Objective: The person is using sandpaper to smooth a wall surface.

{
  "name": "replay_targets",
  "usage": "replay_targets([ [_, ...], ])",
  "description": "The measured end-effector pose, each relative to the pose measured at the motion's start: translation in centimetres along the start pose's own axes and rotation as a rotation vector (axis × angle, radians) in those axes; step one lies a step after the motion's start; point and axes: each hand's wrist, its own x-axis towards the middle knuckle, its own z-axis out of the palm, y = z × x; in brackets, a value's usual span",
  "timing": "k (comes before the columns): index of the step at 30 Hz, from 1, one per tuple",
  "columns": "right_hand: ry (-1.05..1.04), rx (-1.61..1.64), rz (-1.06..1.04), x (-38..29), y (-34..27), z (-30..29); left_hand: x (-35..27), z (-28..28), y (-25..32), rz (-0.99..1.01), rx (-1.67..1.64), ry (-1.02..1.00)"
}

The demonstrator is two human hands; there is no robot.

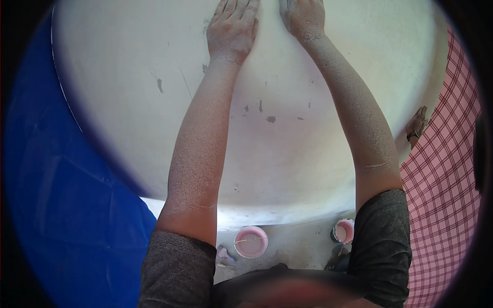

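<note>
Both of my hands rest far out on a large, smooth, off-white curved panel [285,161] with several grey patches and a thin dark line on it. My left hand [233,32] lies flat, palm down, its fingers stretched forward with small gaps between them. The fingertips reach the top edge of the view, and nothing shows beneath the palm. To its right, my right hand [303,17] touches the panel too, but its fingers are mostly cut off by the top edge. Whether it holds something is hidden. Pale dust coats both hands and forearms.
Blue sheeting [73,215] hangs along the left, pink checked cloth [443,200] along the right. Another person's hand [416,123] with a dark wristband is at the panel's right edge. Below on the floor [292,250] stand a pink bucket [251,254], a smaller pot [342,233] and a brush [223,252].
</note>
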Motion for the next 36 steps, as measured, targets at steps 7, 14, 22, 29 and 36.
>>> replay_targets([
  [7, -0.025, 0.015, 0.014, -3.4, -0.6, -0.4, -1.3, -0.1, 0.8, -0.030, 0.045, -0.076],
  [14, -0.068, 0.053, 0.009, -6.6, -1.7, -1.0, -5.0, 0.3, 1.7, -0.018, 0.063, -0.085],
  [22, -0.110, 0.096, 0.018, -10.0, -3.0, -2.0, -9.6, 0.3, 2.9, 0.027, 0.188, -0.186],
  [29, -0.172, 0.128, -0.004, -14.0, -3.6, -2.8, -15.4, -2.2, 6.4, -0.072, -0.129, -0.206],
  [36, -0.324, 0.230, -0.115, -17.1, -2.3, -5.3, -22.8, -6.7, 9.3, -0.059, -0.095, -0.529],
])
